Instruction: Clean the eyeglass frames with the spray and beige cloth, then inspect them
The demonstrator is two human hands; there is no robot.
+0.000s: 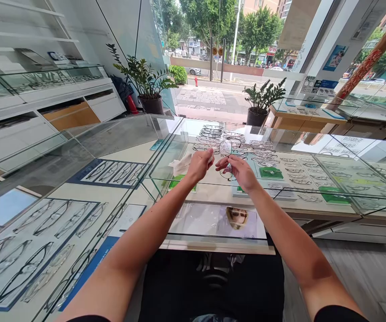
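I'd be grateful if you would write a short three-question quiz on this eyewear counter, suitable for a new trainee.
1. True or false: the right hand holds the glasses with one lens above the other.
2. Multiple choice: what colour is the hydrant outside the window? a) yellow b) red c) blue
3. Fill in the missing words: the left hand grips a soft ____.

Key: 1. true; 2. b; 3. white cloth.
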